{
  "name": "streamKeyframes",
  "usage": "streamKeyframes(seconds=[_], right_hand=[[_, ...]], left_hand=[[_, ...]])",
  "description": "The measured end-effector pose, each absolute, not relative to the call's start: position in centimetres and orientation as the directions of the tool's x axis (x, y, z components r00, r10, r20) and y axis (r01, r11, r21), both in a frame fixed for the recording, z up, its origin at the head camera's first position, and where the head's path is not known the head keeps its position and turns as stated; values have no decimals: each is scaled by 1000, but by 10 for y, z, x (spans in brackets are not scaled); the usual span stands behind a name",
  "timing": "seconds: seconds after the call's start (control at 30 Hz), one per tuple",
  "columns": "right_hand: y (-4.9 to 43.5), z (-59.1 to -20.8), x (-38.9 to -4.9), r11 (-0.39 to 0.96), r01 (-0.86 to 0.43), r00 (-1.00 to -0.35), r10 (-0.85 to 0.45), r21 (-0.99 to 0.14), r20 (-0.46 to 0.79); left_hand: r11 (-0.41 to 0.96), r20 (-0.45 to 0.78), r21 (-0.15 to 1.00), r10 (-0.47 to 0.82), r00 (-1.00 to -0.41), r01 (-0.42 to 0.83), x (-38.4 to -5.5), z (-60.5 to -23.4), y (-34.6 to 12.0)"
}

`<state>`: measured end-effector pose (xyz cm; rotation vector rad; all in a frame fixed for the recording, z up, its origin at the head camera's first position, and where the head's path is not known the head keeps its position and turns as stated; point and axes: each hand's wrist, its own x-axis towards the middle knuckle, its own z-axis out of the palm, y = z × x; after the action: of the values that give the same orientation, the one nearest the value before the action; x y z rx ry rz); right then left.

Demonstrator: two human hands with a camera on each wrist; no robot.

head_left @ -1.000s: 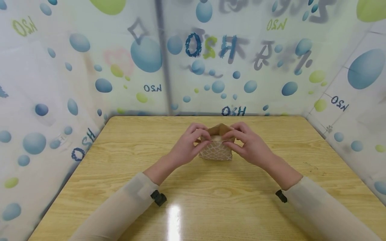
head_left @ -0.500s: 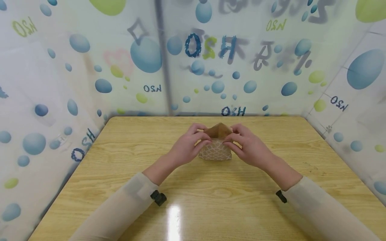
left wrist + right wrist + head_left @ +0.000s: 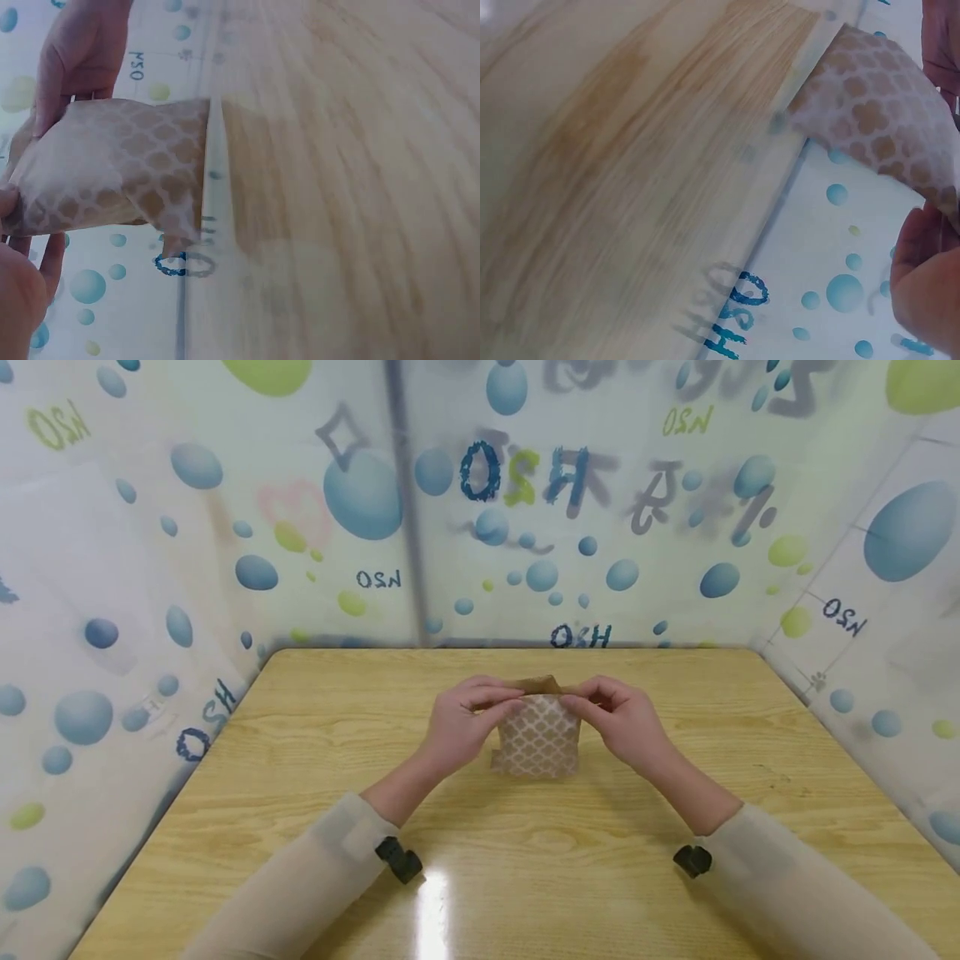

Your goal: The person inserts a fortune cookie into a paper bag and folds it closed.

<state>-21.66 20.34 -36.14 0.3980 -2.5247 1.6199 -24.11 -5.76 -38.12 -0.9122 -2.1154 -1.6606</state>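
Note:
A small brown paper bag (image 3: 538, 739) with a white lattice print stands upright in front of me, its plain brown inside showing at the top rim. At the upper left edge my left hand (image 3: 465, 718) pinches the paper between thumb and fingers. The right hand (image 3: 626, 718) pinches the upper right edge in the same way. Both wrist views show the patterned side of the bag (image 3: 112, 165), creased, with a corner flap sticking out at its lower end. Anything inside the bag is hidden. Whether its base touches the table I cannot tell.
The wooden table (image 3: 517, 868) reaches back to a pale wall sheet (image 3: 637, 602) printed with blue and green drops and mirrored lettering. Similar sheets flank both sides. Dark wrist devices (image 3: 399, 860) sit near both sleeve cuffs.
The bag has turned more upright toward me, so more of its printed front shows and less of its inside. Both hands have shifted slightly with it, still pinching the rim.

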Motion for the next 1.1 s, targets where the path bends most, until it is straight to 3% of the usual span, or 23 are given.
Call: streamKeyframes(seconds=[0.07, 0.13, 0.33, 0.5, 0.67, 1.1], right_hand=[[203, -361, -216, 382, -282, -958, -155, -880, 240], [202, -361, -216, 361, -280, -958, -165, -889, 234], [201, -363, -217, 339, -238, -959, -230, -910, 165], [199, -366, -217, 385, -287, -950, -229, -877, 210], [198, -365, -216, 378, -324, -937, -251, -867, 241], [212, -366, -218, 431, -384, -902, -364, -817, 232]], left_hand=[[49, 494, 854, 233, -837, 518, -240, -379, -57], [-18, 436, 896, 224, -872, 443, -239, -377, -57], [-16, 333, 938, 336, -881, 348, -241, -377, -57], [59, 220, 964, 370, -903, 259, -241, -382, -54], [28, 209, 971, 369, -906, 236, -241, -381, -52], [82, 272, 937, 444, -854, 341, -246, -380, -68]])
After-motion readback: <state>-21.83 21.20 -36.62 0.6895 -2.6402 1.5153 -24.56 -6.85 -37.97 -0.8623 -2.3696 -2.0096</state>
